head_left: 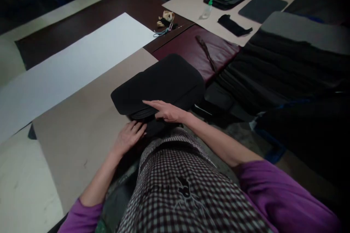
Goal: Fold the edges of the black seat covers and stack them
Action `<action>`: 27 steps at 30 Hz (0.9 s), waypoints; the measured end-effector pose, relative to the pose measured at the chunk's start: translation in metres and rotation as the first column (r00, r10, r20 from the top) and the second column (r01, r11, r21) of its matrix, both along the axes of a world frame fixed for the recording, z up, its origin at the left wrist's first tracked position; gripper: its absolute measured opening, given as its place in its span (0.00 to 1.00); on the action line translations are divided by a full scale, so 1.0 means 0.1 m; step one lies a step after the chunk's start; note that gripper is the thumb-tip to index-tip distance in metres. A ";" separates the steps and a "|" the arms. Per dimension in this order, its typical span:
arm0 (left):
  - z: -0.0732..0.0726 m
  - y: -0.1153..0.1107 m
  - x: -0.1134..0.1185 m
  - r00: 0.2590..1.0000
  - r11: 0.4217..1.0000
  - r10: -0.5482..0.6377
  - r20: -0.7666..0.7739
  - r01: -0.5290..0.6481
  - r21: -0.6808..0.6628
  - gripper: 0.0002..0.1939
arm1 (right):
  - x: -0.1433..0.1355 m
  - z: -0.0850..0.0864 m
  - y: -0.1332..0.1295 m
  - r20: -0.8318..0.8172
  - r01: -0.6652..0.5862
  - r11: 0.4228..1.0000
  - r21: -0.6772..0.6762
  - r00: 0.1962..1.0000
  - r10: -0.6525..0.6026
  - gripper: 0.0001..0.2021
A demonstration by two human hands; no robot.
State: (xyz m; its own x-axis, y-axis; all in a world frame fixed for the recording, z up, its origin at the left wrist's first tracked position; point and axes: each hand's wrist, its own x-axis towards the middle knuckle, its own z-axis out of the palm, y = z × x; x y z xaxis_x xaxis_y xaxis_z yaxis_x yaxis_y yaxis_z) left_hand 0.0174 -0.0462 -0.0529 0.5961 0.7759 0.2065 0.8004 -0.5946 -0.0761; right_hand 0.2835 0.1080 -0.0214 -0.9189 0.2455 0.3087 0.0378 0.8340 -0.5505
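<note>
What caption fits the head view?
Both hands, left hand and right hand, rest on a stack of black fabric pieces.

Stack of black fabric pieces point(161, 85), flat, rounded corners, on brown paper

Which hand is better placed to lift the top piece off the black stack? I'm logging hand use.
Probably the right hand: it lies flat on the near edge of the black fabric stack, fingers over the layered edges. The left hand rests lower, beside the stack on the brown paper.
</note>
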 end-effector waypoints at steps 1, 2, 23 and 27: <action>-0.03 -0.02 -0.01 1.000 1.000 -0.003 0.006 0.003 0.013 0.21 | 0.01 0.00 0.00 0.001 0.034 0.999 0.004 0.999 -0.034 0.14; -0.06 -0.04 -0.01 1.000 1.000 -0.008 0.011 0.008 0.021 0.22 | 0.01 0.00 0.00 0.008 0.071 0.997 0.008 0.997 -0.071 0.17; 0.16 0.22 -0.18 0.984 0.993 -0.086 0.156 0.098 -0.067 0.23 | -0.08 0.12 0.23 0.156 0.298 0.926 -0.230 0.951 -0.268 0.21; 0.18 0.32 -0.13 0.883 0.994 0.065 0.464 -0.016 -0.109 0.13 | -0.06 0.11 0.17 0.139 0.248 0.943 -0.221 0.965 -0.221 0.18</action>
State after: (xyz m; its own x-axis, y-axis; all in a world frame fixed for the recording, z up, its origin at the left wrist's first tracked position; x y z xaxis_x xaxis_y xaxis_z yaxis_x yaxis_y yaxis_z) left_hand 0.0043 -0.0139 -0.0349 0.4175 0.8284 0.3735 0.7522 -0.5457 0.3695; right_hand 0.2780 0.1253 -0.0108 -0.8514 0.5116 0.1157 0.2889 0.6415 -0.7106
